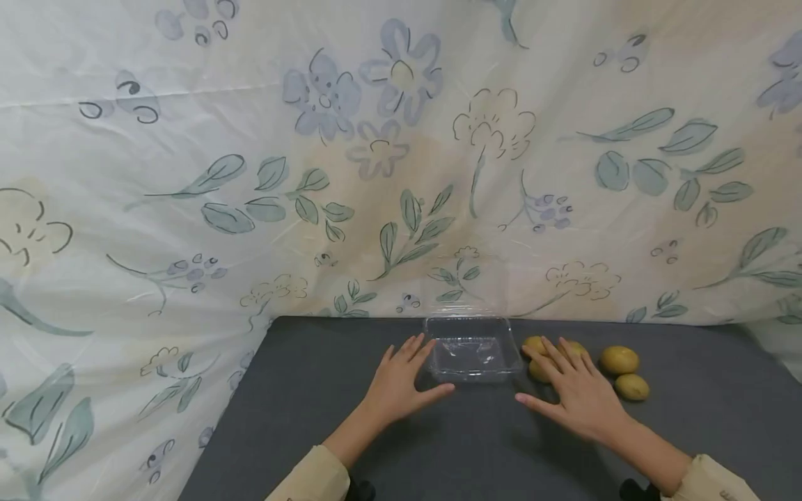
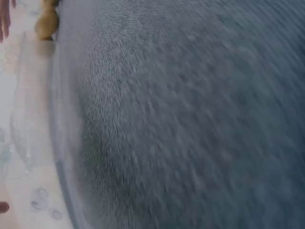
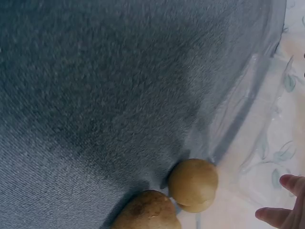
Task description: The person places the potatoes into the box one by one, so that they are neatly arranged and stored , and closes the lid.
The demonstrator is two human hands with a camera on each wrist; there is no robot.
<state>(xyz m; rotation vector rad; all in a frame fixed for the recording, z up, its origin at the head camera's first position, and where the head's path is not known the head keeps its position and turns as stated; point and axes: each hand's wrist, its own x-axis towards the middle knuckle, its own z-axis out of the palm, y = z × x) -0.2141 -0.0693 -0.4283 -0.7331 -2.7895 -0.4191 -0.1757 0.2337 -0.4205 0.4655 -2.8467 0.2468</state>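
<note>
Several potatoes (image 1: 619, 360) lie right of the clear container (image 1: 479, 358), near the far edge of the worktop (image 1: 301, 417). The left hand (image 1: 401, 386) is beside the container; the right hand (image 1: 583, 396), by the potatoes; both have fingers spread.

Table (image 1: 301, 417): before the hanging cloth (image 1: 376, 209), which also runs along its left.
Container (image 1: 476, 376): on the table, near its far edge.
Lid (image 1: 466, 278): raised behind the container, before the hanging cloth.
Potato cluster (image 1: 535, 344): on the table, right of the container, partly behind the right hand (image 1: 583, 400).
Potato pair (image 1: 619, 360): right of the potato cluster, one behind the other.
Left hand (image 1: 401, 386): at the container's left front corner.
</note>
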